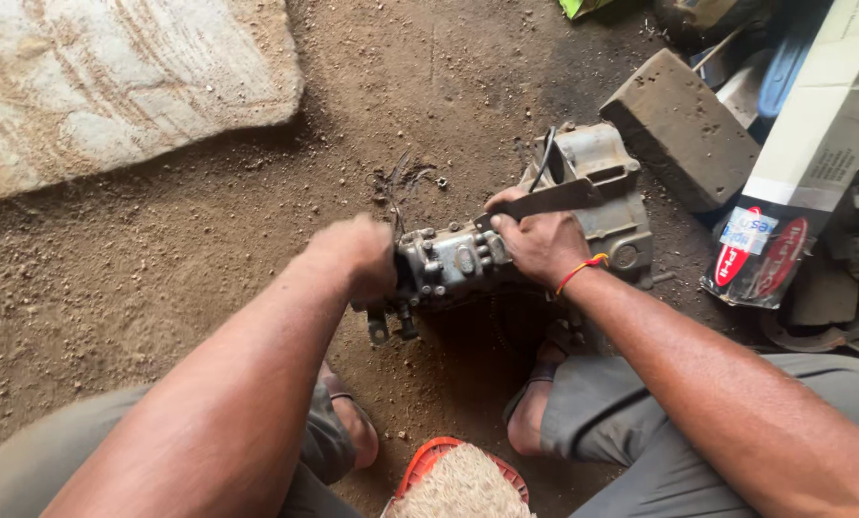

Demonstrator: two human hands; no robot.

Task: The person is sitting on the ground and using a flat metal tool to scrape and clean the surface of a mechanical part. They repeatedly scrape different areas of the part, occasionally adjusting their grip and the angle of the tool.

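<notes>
On dirt, two hands grip one pump.

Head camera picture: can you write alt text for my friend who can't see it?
A person squatting on a dirt floor works on a greasy grey metal machine part, left hand gripping its near end and right hand holding a flat metal tool against it. A grey block and a long printed carton lie nearby.

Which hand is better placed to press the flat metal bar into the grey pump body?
Probably the right hand: it grips the flat metal bar. The left hand steadies the pump body.
</notes>
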